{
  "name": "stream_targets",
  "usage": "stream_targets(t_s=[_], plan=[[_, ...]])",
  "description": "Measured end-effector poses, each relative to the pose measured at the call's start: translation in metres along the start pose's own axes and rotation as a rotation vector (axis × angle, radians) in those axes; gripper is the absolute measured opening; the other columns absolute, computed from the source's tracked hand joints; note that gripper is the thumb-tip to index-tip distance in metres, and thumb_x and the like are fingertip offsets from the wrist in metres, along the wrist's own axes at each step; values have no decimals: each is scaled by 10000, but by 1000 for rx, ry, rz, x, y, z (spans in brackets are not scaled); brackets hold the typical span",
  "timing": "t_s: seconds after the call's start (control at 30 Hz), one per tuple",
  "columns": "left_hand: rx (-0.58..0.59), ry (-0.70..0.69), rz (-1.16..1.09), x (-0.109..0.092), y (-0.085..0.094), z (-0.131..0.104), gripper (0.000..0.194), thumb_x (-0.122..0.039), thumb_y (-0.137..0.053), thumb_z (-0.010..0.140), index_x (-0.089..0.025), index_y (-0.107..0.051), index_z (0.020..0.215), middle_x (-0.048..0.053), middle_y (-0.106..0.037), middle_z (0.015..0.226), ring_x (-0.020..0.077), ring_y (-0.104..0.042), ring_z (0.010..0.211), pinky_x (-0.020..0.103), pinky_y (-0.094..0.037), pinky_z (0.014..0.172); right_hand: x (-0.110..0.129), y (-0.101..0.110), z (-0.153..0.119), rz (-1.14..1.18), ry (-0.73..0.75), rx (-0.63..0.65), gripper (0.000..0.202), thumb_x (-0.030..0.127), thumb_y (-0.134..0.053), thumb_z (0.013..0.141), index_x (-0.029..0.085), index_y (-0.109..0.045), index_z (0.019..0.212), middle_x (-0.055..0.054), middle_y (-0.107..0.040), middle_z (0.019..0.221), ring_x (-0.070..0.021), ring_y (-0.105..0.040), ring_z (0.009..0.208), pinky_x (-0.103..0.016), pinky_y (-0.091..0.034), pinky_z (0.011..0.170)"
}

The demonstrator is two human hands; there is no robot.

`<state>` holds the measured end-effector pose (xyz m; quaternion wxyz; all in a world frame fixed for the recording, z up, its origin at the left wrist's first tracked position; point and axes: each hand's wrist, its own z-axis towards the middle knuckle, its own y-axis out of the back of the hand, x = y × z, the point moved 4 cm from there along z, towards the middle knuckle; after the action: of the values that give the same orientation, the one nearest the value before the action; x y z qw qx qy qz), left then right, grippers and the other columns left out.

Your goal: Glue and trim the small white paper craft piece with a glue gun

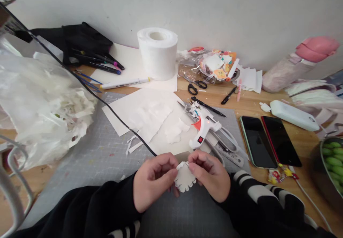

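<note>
A small white paper cutout (184,178) with a scalloped edge and dark outline marks is held up between both hands, near the front of the grey cutting mat (107,166). My left hand (155,181) pinches its left side between thumb and fingers. On the other side, my right hand (210,175) grips the upper right edge the same way. Just beyond the hands lie white paper sheets (122,111) with torn scraps (175,130) on top. A white glue gun (205,129) with an orange tip rests on the mat, beside scissors and a metal ruler (230,155).
A black cable (107,104) crosses the mat toward my hands. At left sits a plastic bag of scraps (50,105). A paper roll (158,57) stands at the back. Two phones (258,141), a pink-lidded bottle (292,66) and a bowl of green fruit (332,159) are at right.
</note>
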<state>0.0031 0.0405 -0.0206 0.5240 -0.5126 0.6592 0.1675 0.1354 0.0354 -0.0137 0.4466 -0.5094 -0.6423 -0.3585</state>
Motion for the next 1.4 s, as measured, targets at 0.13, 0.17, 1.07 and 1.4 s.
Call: stream_targets(t_s=[0.13,0.17,1.07,1.4], plan=[[34,93,7,0,-5,-1,234,-344,-610,678,-136,-504,657,11,-614,524,105,-560,429,199,-403,456,0,1,-1,-28,20,-18,160,315,-467,759,173,-476,687,62,-404,516,-54,-341,420,-189,-266,377],[46,108,3,0,-6,-1,245,-350,-619,668,-136,-501,653,13,-611,531,107,-559,433,205,-411,459,0,0,-1,-38,23,-11,159,311,-465,763,171,-480,690,62,-401,517,-54,-339,425,-188,-268,381],[-32,117,-47,-4,-4,1,252,-325,-656,625,-138,-488,612,-19,-562,467,80,-513,409,196,-425,434,-1,-3,-5,-194,26,54,134,295,-533,690,163,-553,702,38,-461,549,-74,-388,494,-207,-319,458],[-24,89,106,0,-3,-1,160,-252,-599,633,-146,-482,611,-43,-502,439,62,-452,377,181,-367,404,-4,-8,-6,-32,-34,118,126,292,-535,672,173,-504,699,52,-449,533,-55,-361,462,-187,-296,429]])
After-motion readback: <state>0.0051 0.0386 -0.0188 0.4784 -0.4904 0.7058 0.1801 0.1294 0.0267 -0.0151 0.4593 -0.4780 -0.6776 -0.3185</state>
